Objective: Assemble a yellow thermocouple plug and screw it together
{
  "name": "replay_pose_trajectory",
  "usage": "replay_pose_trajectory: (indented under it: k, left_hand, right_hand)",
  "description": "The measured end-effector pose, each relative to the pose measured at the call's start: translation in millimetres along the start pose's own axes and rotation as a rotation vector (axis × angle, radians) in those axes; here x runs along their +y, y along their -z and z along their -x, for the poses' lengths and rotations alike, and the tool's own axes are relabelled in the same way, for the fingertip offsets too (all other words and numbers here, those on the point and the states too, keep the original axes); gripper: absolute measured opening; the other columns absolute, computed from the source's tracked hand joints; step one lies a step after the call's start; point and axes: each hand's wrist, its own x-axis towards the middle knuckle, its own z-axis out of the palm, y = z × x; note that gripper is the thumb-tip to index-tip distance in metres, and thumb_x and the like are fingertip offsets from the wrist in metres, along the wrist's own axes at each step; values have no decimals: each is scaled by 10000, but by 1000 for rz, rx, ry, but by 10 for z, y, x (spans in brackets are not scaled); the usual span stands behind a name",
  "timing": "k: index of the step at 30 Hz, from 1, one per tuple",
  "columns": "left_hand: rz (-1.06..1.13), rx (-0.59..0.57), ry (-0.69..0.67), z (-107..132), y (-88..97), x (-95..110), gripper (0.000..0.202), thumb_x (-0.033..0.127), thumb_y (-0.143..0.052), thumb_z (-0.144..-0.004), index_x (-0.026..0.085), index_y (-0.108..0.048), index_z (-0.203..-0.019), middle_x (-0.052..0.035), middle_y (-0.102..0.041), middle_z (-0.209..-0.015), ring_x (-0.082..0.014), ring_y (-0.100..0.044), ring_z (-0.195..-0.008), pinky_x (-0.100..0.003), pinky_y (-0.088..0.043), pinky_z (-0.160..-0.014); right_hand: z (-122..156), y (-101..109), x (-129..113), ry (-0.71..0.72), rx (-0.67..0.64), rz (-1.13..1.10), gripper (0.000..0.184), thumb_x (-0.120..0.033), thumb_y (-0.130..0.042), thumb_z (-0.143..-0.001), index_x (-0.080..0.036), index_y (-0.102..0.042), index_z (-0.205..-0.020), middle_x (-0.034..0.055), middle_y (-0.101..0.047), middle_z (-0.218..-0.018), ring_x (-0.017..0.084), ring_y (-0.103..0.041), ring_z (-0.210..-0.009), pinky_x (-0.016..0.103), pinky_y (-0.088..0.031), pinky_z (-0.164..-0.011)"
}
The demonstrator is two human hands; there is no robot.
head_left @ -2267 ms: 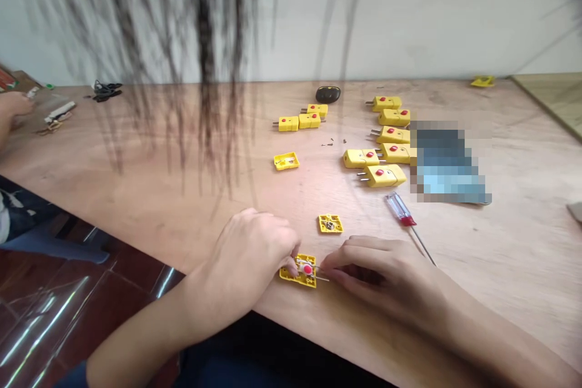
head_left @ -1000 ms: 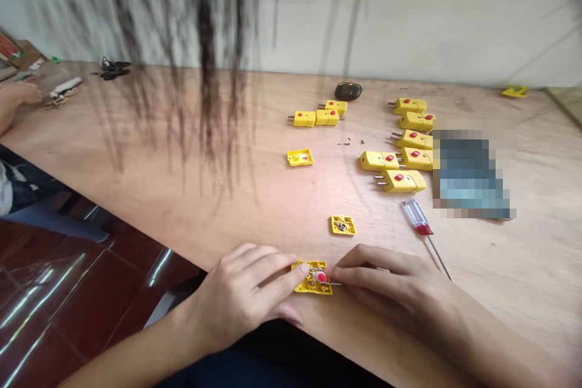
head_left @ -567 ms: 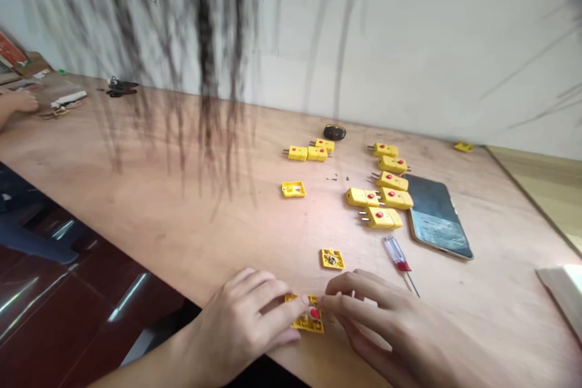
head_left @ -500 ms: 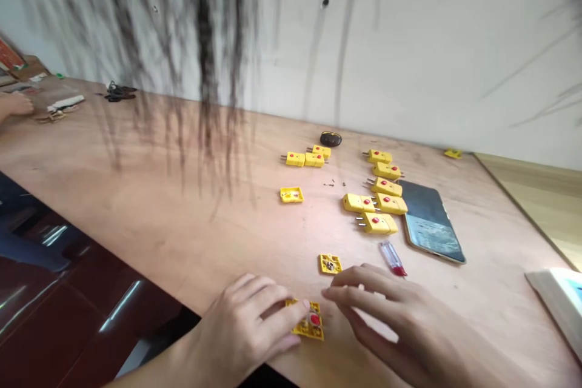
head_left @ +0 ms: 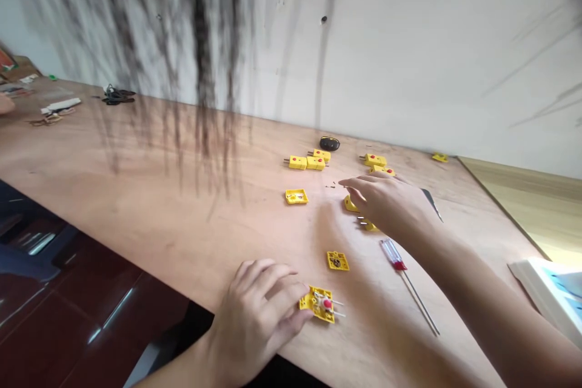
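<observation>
My left hand [head_left: 259,309] rests at the near table edge, its fingers pinching an opened yellow connector [head_left: 321,304] with a red button and two metal pins. My right hand [head_left: 386,203] is stretched out over the table with fingers apart, holding nothing, above a group of yellow plugs [head_left: 370,163]. Its fingertips point toward several tiny screws [head_left: 331,185]. A small yellow cover plate [head_left: 337,260] lies between my two hands. A screwdriver [head_left: 402,276] with a clear and red handle lies to the right of it.
Another yellow cover [head_left: 296,196] and a pair of yellow plugs [head_left: 307,162] lie further back by a black object [head_left: 329,143]. A phone [head_left: 431,201] shows partly behind my right wrist. Another person's hand [head_left: 4,103] is at far left. Hair hangs across the view.
My right hand has let go of the opened connector and reached forward over the yellow plugs. My left hand still holds the connector. The view has tilted up.
</observation>
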Motion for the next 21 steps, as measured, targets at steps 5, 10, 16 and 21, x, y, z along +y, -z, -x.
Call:
replay_pose_trajectory:
  k: [5, 10, 16, 21]
  left_hand:
    - [-11, -1, -5, 0, -27, -4, 183, 302, -548, -1055, 210, -704, -1082, -65, -752, -1100, -243, -683, -984, -381, -543, -817]
    - [-31, -13, 7, -6, -33, -2, 171, 290, -561, -1044, 219, -710, -1089, -67, -750, -1116, -248, -682, -988, -390, -536, -819]
    - [-68, -19, 6, -23, -19, 10, 194, 299, -546, -1050, 215, -717, -1082, -78, -749, -1120, -246, -681, -1005, -388, -550, -837]
    - [-80, -31, 12, -4, -41, 4, 190, 304, -549, -1047, 217, -711, -1098, -77, -747, -1142, -259, -686, -1013, -394, -546, -821]
  right_hand:
    - [355, 218, -179, 153, -65, -128, 250, -194, -515, -995, -212, -764, -973, 92, -781, -969, 286, -707, -953, 452, -552, -793]
    - [731, 379, -493, 305, -135, -272, 264, -166, -483, -1024, -225, -738, -1055, 57, -735, -934, 189, -683, -834, 330, -556, -710]
    - [737, 397, -467, 374, -187, -266, 276, -98, -488, -990, -232, -721, -1053, 50, -717, -932, 178, -672, -803, 301, -514, -674]
    - [662, 385, -459, 426, -201, -279, 276, -63, -502, -970, -234, -711, -1028, 41, -712, -943, 157, -642, -770, 293, -492, -705]
